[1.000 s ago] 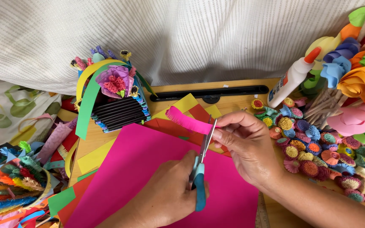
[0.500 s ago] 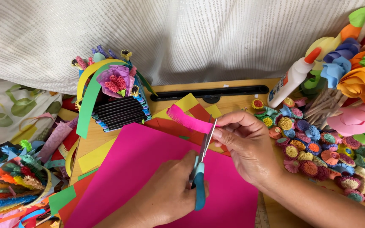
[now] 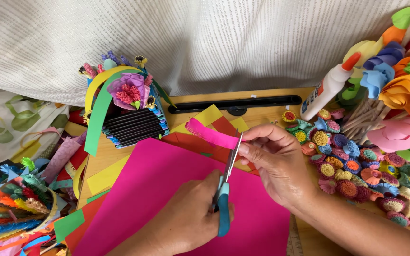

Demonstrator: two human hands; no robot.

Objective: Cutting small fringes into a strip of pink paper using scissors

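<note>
Snipping pink strip (image 3: 212, 134) edge, scissors (image 3: 226, 187)

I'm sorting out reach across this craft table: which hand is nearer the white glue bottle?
Right. The right hand, pinching the pink fringed strip, sits just below-left of the glue bottle. The left hand, working the scissors, is farther down and left.

Two bare hands meet near the middle of the view. The left hand (image 3: 186, 223) comes up from the bottom edge, back facing up, fingers curled closed in a tight grip, thumb toward the centre. The right hand (image 3: 276, 161) enters from the lower right on a bare forearm, angled toward the left, with thumb and forefinger pinched together and the other fingers loosely bent beneath.
</note>
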